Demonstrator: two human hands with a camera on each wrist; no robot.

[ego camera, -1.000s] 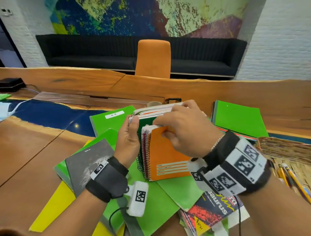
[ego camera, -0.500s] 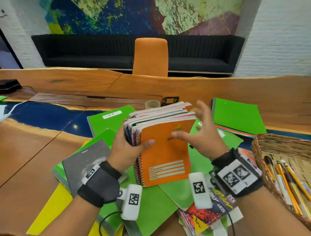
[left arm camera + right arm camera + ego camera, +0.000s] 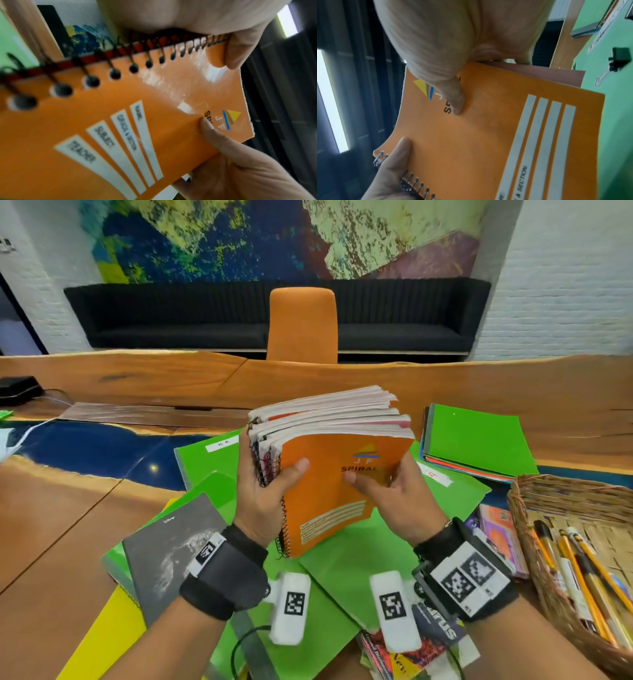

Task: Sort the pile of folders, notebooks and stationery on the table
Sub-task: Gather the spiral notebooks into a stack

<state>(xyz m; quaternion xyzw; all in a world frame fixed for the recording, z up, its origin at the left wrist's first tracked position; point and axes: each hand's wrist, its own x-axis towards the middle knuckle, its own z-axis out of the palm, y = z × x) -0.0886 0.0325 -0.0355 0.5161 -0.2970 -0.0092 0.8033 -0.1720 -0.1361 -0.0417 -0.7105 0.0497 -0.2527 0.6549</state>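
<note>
I hold a stack of several spiral notebooks (image 3: 329,440) upright above the pile, an orange cover (image 3: 120,121) facing me. My left hand (image 3: 270,487) grips the spiral side, thumb on the orange cover (image 3: 471,135). My right hand (image 3: 383,484) grips the opposite edge, thumb pressed near the printed logo, fingers hidden behind the stack. Under them lie green folders (image 3: 346,556), a grey notebook (image 3: 171,546) and a yellow folder (image 3: 102,631).
A wicker basket (image 3: 561,498) with pencils and pens stands at the right. A second green folder stack (image 3: 476,436) lies at the back right. Colourful books (image 3: 411,652) lie near the front edge. A black binder clip (image 3: 619,59) rests on a green folder. An orange chair (image 3: 303,323) stands behind the table.
The notebook stack rose from the pile and tilted toward me. My right hand left the top of the stack, came off, then took hold of its right edge.
</note>
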